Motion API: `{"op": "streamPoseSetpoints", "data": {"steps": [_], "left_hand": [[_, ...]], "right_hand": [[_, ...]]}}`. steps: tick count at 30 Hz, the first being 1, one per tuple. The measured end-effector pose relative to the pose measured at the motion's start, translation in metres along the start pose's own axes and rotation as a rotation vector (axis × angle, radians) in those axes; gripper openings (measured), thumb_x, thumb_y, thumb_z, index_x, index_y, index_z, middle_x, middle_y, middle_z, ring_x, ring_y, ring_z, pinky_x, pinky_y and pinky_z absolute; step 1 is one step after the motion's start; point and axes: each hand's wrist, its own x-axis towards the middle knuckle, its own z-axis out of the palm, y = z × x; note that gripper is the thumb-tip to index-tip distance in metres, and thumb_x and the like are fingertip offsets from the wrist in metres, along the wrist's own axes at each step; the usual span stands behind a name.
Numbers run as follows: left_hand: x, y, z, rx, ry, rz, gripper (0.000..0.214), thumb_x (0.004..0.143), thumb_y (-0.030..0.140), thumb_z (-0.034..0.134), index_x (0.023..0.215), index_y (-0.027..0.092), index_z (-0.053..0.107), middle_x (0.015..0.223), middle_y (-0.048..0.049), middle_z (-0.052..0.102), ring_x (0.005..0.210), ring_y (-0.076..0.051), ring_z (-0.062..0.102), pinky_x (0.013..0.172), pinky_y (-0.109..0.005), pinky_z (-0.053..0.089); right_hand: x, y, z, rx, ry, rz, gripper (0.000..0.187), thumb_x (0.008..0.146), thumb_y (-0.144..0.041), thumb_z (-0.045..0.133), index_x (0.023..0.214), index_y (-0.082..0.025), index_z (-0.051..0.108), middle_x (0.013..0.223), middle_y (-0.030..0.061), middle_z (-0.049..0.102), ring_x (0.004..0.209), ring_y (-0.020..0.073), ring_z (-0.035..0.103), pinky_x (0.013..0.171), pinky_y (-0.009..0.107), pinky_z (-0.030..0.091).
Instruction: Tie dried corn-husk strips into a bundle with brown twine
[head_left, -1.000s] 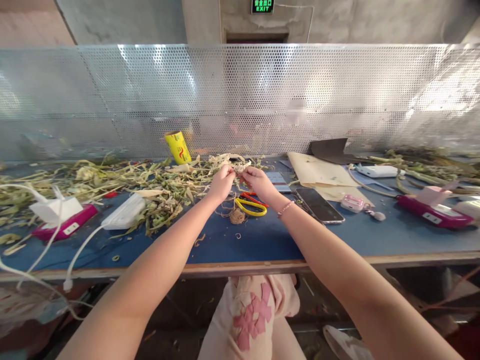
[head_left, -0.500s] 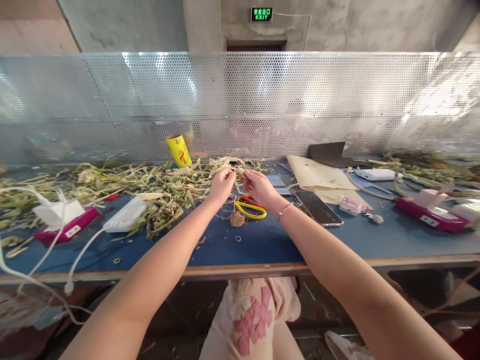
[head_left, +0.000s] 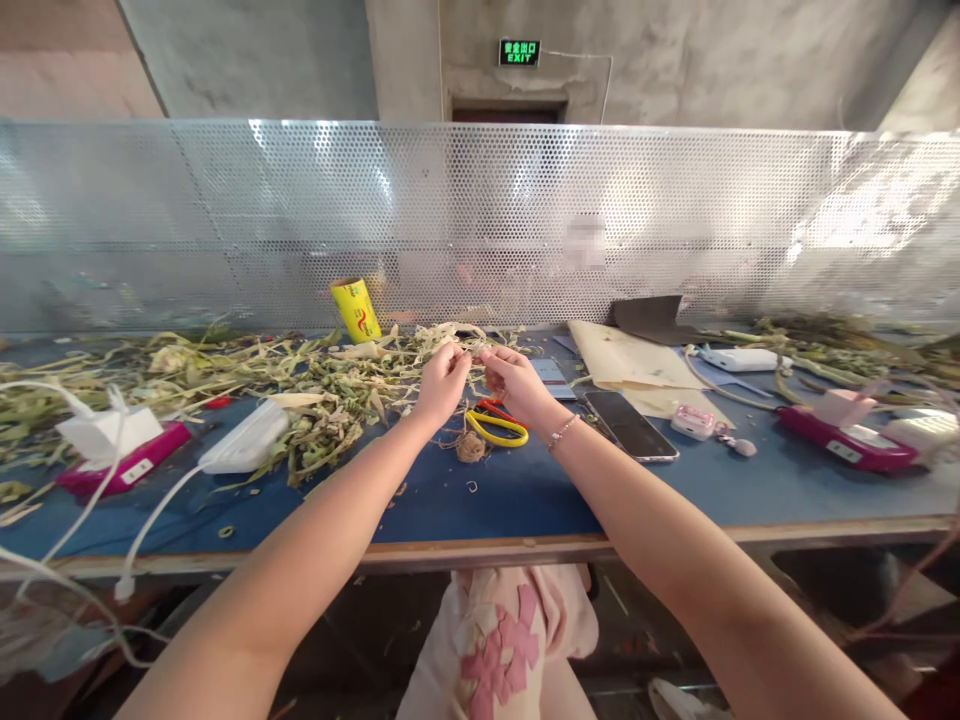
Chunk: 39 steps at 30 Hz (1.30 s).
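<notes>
My left hand and my right hand are raised together above the blue table, fingers pinched. Between them they grip a pale dried plant strip. Thin twine hangs from it down to a small twine ball on the table. Yellow-handled scissors lie just below my right hand. A heap of dried leaves and stalks spreads to the left of my hands.
A yellow roll stands against the perforated metal screen. A phone, brown paper, a pink earbud case, white chargers with cables and magenta devices lie on the table. More stalks lie at the far right.
Both hands stay pinched on the strip and have drawn slightly closer together. The view has tilted down a little, so everything sits lower in the picture.
</notes>
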Motion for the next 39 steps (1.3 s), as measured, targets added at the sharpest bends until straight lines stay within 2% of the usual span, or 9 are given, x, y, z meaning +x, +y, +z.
{"op": "streamPoseSetpoints", "data": {"steps": [11,19,25,34,39], "left_hand": [[-0.002,0.001,-0.002,0.008,-0.005,0.100,0.023,0.081,0.028,0.043,0.062,0.020,0.032,0.052,0.0055,0.032,0.049,-0.008,0.031,0.052,-0.025,0.027],[0.001,-0.005,-0.003,0.005,-0.010,0.086,0.018,0.081,0.031,0.046,0.068,0.020,0.041,0.050,0.0057,0.032,0.045,-0.008,0.031,0.048,-0.025,0.023],[0.004,-0.008,-0.003,0.009,-0.045,0.009,0.008,0.079,0.024,0.047,0.073,0.020,0.047,0.045,0.0065,0.034,0.040,-0.008,0.030,0.044,-0.024,0.021],[0.001,-0.005,-0.002,0.038,-0.075,0.065,0.004,0.076,0.022,0.047,0.075,0.019,0.051,0.045,0.0057,0.035,0.040,-0.008,0.029,0.044,-0.024,0.022],[0.002,-0.004,-0.001,0.011,-0.084,0.039,0.006,0.075,0.019,0.046,0.076,0.019,0.052,0.044,0.0062,0.036,0.039,-0.007,0.028,0.042,-0.024,0.021]], "right_hand": [[0.002,0.003,-0.001,-0.061,-0.041,-0.066,0.040,0.059,-0.052,0.069,0.061,-0.019,0.047,0.044,-0.0103,0.028,0.041,0.0034,0.021,0.041,0.021,0.015],[0.004,0.006,-0.003,-0.095,-0.045,-0.075,0.039,0.065,-0.054,0.063,0.065,-0.020,0.045,0.046,-0.0103,0.025,0.042,0.0046,0.020,0.042,0.022,0.017],[0.006,0.007,-0.009,-0.107,-0.018,-0.069,0.042,0.070,-0.057,0.057,0.060,-0.020,0.040,0.050,-0.0071,0.034,0.045,0.0054,0.031,0.044,0.021,0.024],[0.007,0.005,-0.009,-0.086,0.080,-0.101,0.036,0.070,-0.049,0.059,0.062,-0.021,0.038,0.048,-0.0087,0.031,0.042,0.0045,0.024,0.041,0.021,0.019],[0.005,0.004,-0.007,-0.056,0.083,-0.101,0.033,0.074,-0.045,0.057,0.063,-0.021,0.037,0.047,-0.0095,0.026,0.040,0.0044,0.021,0.040,0.021,0.016]]}}
